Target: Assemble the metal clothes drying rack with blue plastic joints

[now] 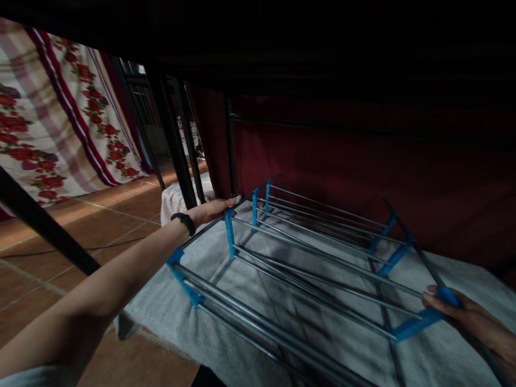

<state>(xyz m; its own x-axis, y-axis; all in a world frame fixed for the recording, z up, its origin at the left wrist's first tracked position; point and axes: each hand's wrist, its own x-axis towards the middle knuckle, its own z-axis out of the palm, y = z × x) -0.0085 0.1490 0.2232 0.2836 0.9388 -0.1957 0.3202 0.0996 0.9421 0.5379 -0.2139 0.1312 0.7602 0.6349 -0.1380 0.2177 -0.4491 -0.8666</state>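
A rack of thin metal tubes (306,248) with blue plastic connectors and dark side bars lies on a pale grey cloth (213,333). It looks like a shoe rack. At its left side, my left hand (215,208) is closed around the dark side bar, beside a blue connector (229,234). The thumb points toward the rack's far end. My right hand (463,317) grips the opposite side at another blue connector (419,325), its fingertips over the edge. The near end of the rack runs out of the picture at the bottom.
A dark frame hangs low overhead, with black posts (171,134) at left. Behind the rack hangs a dark red cloth (322,161). A floral curtain (76,113) hangs over the brown tiled floor (121,215). A striped cloth (173,201) lies near the posts.
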